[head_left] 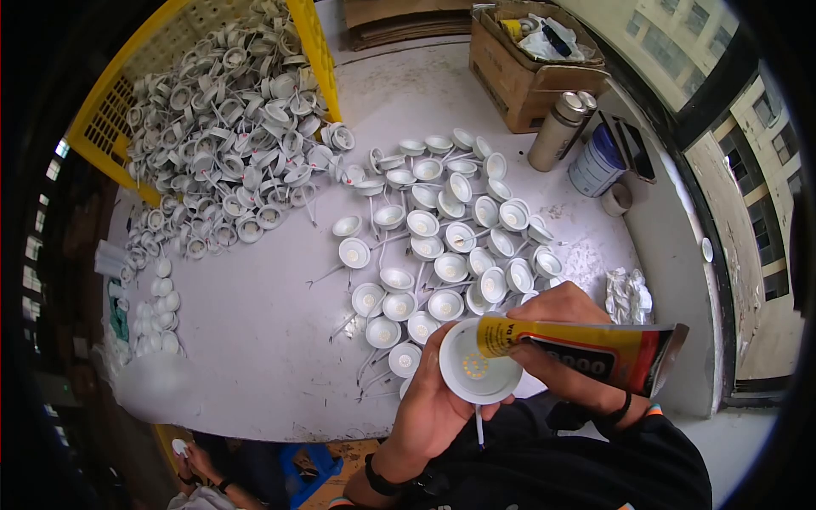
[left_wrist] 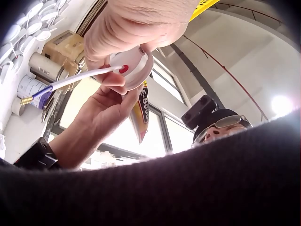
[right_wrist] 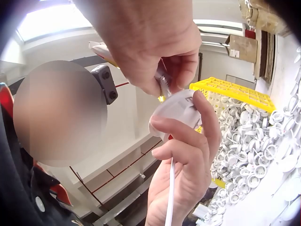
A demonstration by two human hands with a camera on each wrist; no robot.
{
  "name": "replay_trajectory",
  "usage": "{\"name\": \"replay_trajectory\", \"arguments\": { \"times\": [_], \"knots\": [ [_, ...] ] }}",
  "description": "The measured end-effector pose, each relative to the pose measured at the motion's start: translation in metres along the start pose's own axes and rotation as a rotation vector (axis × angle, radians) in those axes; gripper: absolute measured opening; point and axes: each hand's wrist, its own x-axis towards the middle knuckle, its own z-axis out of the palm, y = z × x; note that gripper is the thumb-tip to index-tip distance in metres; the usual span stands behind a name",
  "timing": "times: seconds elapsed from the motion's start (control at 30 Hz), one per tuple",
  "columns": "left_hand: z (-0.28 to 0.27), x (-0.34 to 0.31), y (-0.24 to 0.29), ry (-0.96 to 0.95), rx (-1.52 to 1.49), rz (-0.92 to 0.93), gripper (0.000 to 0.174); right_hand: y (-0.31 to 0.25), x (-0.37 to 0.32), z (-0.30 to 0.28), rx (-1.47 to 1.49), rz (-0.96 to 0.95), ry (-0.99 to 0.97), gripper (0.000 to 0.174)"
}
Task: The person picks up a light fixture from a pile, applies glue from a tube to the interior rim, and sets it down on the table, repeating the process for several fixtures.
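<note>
My left hand point(head_left: 425, 421) grips a white, bowl-shaped LED downlight point(head_left: 457, 344) by its rim, face up, with a ring of yellow LED chips inside. A white cable point(left_wrist: 80, 78) with bare wire ends hangs from its underside, beside a red spot. In my right hand point(head_left: 574, 382) is a yellow and black glue tube point(head_left: 633, 340) marked 8000, its nozzle end pointing down over the downlight. The right wrist view shows the right fingers pinched round the tube close above the downlight's rim point(right_wrist: 171, 110). The nozzle tip is largely hidden.
Many similar downlights point(head_left: 422, 223) stand face up on the white table point(head_left: 255, 340). A yellow crate point(head_left: 316, 59) spills white housings at the far left. Behind to the right are a cardboard box point(head_left: 531, 81), a flask point(head_left: 557, 132) and a blue-white tub point(head_left: 597, 161). Crumpled foil point(head_left: 627, 296) lies right.
</note>
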Motion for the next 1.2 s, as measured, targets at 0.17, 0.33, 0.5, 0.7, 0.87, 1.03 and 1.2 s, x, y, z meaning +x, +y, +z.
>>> {"name": "replay_trajectory", "arguments": {
  "times": [0.17,0.33,0.5,0.7,0.87,1.03,1.2],
  "knots": [
    [-0.002,0.001,0.000,-0.021,-0.001,0.015,0.044,0.000,0.002,-0.002,-0.034,-0.002,-0.059,0.018],
    [-0.002,-0.001,0.002,0.007,0.022,0.023,0.044,0.002,0.000,0.000,-0.138,-0.092,-0.020,0.020],
    [-0.004,0.000,0.004,0.002,0.050,0.067,0.043,0.006,-0.002,0.003,-0.039,-0.128,0.140,0.024],
    [-0.001,-0.002,0.004,0.093,0.344,0.295,0.041,0.004,-0.002,-0.005,-0.080,-0.108,0.037,0.027],
    [-0.003,-0.001,0.004,0.013,0.413,0.400,0.045,0.001,-0.005,-0.012,-0.023,0.010,-0.076,0.030],
    [-0.009,0.001,0.001,-0.045,0.477,0.419,0.046,-0.013,-0.005,-0.013,0.370,0.391,-0.157,0.015],
    [-0.007,0.001,0.001,-0.044,0.350,0.360,0.043,-0.005,-0.005,-0.002,0.722,0.539,-0.154,0.022]
  ]
}}
